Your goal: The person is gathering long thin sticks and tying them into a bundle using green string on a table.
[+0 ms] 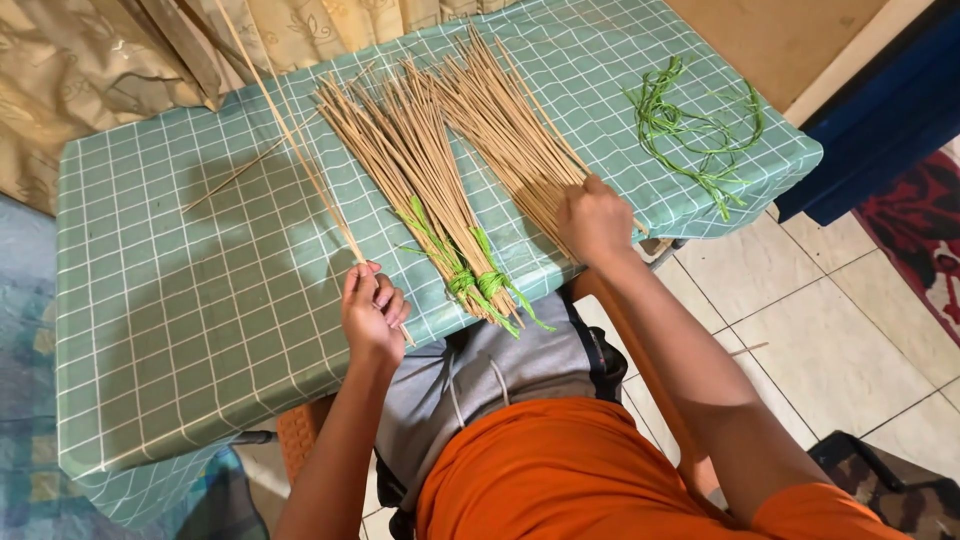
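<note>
My left hand is closed around the near ends of a few long thin sticks that rise away toward the curtain. My right hand rests with its fingers curled on a loose fan of tan sticks at the table's near edge. Between my hands lie two bundles of sticks, tied near their bases with green strips. All of it sits on a table with a green checked cloth.
A tangle of green strips lies on the table's right end. One single stick lies apart on the cloth at left. A curtain hangs behind the table. Tiled floor and a patterned rug lie to the right.
</note>
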